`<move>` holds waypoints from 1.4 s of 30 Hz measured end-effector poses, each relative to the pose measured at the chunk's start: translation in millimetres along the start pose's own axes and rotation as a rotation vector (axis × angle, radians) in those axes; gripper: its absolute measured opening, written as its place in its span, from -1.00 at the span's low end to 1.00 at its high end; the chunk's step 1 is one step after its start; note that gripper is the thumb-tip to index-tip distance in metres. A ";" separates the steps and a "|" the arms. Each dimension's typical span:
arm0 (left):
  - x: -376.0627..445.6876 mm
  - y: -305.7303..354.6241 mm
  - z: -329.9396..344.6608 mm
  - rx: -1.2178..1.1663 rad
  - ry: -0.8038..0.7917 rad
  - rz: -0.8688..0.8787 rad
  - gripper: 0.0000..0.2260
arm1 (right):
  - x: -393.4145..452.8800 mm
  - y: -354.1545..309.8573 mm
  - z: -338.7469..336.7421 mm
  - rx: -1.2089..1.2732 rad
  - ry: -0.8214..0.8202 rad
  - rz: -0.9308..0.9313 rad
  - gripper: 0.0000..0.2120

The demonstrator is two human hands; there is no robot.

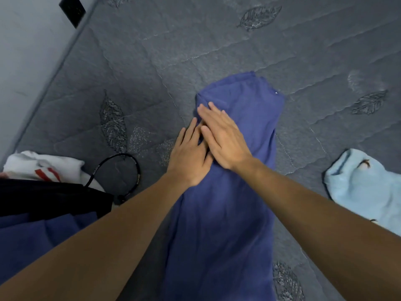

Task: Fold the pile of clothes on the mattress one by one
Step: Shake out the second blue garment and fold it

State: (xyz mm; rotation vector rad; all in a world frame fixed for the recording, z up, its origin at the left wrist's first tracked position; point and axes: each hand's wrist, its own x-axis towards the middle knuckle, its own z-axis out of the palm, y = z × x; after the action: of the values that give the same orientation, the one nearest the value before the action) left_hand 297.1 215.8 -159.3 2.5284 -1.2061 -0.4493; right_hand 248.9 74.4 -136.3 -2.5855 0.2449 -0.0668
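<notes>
Hands lie flat with fingers spread on a long blue cloth (227, 203) in the middle of the grey mattress (195, 40). Right hand (223, 137) partly covers left hand (191, 157). More clothes (43, 192) sit at the left, and a light blue one (364, 185) at the right.

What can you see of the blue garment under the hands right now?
The blue garment is a dark blue, soft-looking fabric piece laid lengthwise on the grey mattress, already folded into a long narrow strip running away from the person. Its far end shows stacked fabric edges and a tiny white speck. Both hands lie flat, palms down, near its far left edge: the right hand fully on the cloth, partly overlapping the left hand, whose fingers reach over the edge onto the mattress. The near end runs out of view.
</notes>
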 end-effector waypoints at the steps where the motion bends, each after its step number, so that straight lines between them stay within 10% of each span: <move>1: -6.3 -0.3 6.1 0.009 0.012 -0.011 -0.44 | 0.4 7.1 2.7 -0.057 -0.117 -0.004 -0.51; 13: -176.6 43.1 16.4 -0.475 0.153 -0.310 -0.40 | -151.8 -23.9 7.6 -0.026 -0.255 0.184 -0.22; 24: -316.9 69.3 42.7 -0.976 0.151 -0.613 -0.40 | -361.5 -65.6 16.7 0.378 0.048 0.696 -0.27; 33: -333.0 71.7 44.3 -0.657 0.114 -0.530 -0.80 | -390.2 -63.3 15.8 0.644 -0.046 0.757 -0.86; 42: -363.7 62.2 41.2 -0.770 0.023 -0.543 -0.60 | -437.0 -69.4 20.1 0.927 0.023 0.884 -0.76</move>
State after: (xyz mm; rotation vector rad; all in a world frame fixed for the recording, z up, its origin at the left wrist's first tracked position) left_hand 19.9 459.4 -117.8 2.1010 -0.2102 -0.8132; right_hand -167.3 224.9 -116.9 -1.4034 1.0501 0.0940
